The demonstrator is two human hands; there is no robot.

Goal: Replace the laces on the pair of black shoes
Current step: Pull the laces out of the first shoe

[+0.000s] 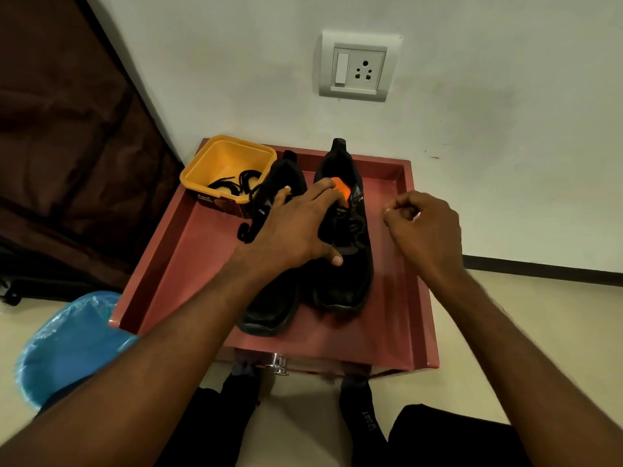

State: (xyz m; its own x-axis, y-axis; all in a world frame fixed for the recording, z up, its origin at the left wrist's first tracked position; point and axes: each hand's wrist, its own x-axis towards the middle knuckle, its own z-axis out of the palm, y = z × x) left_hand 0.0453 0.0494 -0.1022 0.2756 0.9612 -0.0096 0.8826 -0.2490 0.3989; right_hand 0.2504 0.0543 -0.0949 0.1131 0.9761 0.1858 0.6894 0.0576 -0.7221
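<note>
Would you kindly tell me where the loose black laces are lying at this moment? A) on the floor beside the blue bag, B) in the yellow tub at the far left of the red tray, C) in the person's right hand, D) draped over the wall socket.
B: the coiled black laces lie inside the yellow tub, which stands in the far left corner of the red tray.

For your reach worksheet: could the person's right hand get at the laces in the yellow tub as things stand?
Probably, but not directly: the right hand is across the tray, and both shoes and the left hand lie between it and the yellow tub.
</note>
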